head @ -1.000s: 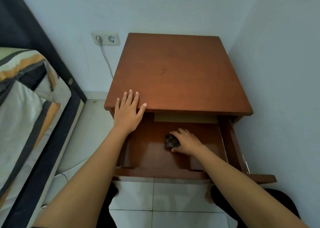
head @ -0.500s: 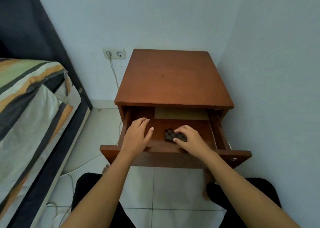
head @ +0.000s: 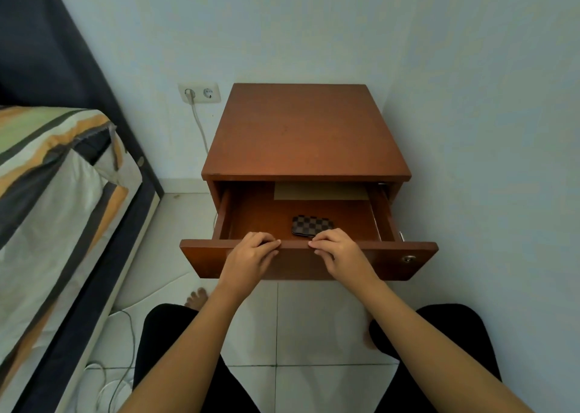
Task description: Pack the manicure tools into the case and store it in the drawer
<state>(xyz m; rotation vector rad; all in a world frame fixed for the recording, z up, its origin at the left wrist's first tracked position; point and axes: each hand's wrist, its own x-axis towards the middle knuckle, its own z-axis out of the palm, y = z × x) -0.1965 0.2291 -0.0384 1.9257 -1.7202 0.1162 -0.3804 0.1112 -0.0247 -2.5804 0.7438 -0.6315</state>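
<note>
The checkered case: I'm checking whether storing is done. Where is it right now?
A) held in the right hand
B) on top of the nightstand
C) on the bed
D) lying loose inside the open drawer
D: the checkered case lies on the floor of the open drawer, and neither hand touches it.

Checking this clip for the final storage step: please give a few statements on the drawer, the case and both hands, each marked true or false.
1. The drawer is pulled open. True.
2. The checkered case lies on the nightstand top. False: it lies inside the drawer, near the front.
3. Both hands rest on the drawer's front edge. True: left hand, right hand.
4. The right hand holds the case. False: the case lies free.
5. Both sockets of the wall outlet are empty. False: a cable is plugged into the left socket.
</note>
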